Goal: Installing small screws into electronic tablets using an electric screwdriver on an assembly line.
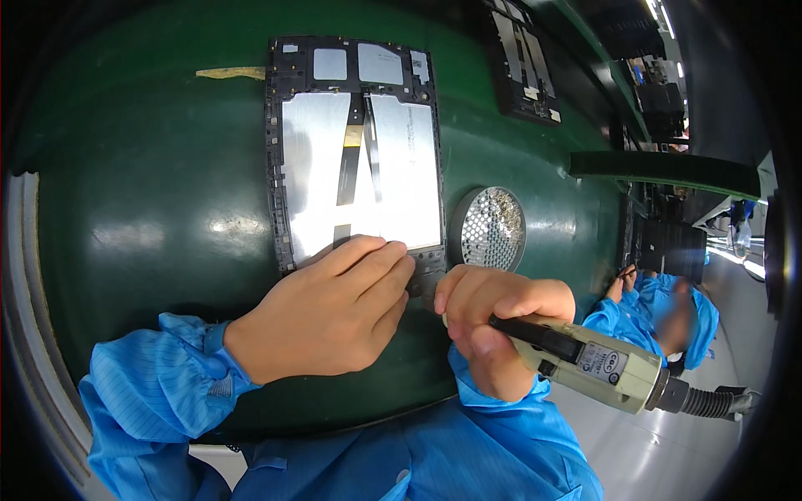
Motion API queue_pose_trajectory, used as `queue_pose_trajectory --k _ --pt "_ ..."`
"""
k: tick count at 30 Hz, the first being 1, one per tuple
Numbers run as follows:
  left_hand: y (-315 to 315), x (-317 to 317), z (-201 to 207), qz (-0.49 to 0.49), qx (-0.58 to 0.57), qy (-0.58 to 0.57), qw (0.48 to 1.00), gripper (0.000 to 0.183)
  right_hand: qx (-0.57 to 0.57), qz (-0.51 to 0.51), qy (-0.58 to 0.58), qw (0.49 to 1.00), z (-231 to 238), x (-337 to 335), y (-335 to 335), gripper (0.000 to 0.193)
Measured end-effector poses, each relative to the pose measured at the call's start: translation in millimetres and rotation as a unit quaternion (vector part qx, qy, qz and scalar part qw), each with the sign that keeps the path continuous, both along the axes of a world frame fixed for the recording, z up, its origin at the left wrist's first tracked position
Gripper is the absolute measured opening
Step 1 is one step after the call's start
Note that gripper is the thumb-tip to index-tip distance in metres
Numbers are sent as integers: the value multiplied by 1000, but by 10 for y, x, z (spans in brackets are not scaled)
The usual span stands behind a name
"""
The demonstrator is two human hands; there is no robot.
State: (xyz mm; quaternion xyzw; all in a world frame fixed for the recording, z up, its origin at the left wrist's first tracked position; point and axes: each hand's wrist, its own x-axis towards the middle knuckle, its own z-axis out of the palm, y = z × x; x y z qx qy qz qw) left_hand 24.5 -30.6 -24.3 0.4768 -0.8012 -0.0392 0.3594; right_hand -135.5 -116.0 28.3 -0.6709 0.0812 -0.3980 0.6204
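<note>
A black tablet housing (pixel 271 179) with a large silvery metal panel lies on the green table, two dark strips running down its middle. Across its lower edge is my left hand (pixel 322 313), closed, with bent fingers pressed together over the frame; the thumb is hidden. My right hand (pixel 501 321) is wrapped round a pale electric screwdriver (pixel 589 363) with a black lever. The tool lies nearly level, its cord end to the right and its front end toward the housing's lower right corner. My fingers cover its tip, so contact cannot be seen.
A round perforated tray (pixel 484 257) of small metal screws stands right of the housing. A yellowish strip (pixel 230 73) lies at upper left. Another tablet housing (pixel 522 58) is at upper right. A green bar (pixel 664 174) juts in, and a co-worker in blue (pixel 656 313) sits at far right.
</note>
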Motion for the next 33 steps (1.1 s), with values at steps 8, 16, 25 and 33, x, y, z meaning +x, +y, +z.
queue_pose_trajectory --k 8,16,25,33 --pt "-5 -55 96 -9 14 -30 999 23 27 -75 -19 997 148 -264 -86 31" --pt "-70 -218 95 70 38 40 996 13 4 -149 -31 988 135 -748 -376 31" --pt "-103 -387 156 165 70 93 979 17 12 -140 -34 989 64 -871 -392 30" --pt "-76 -351 199 148 107 98 978 19 7 -150 -37 988 27 -966 -402 30"
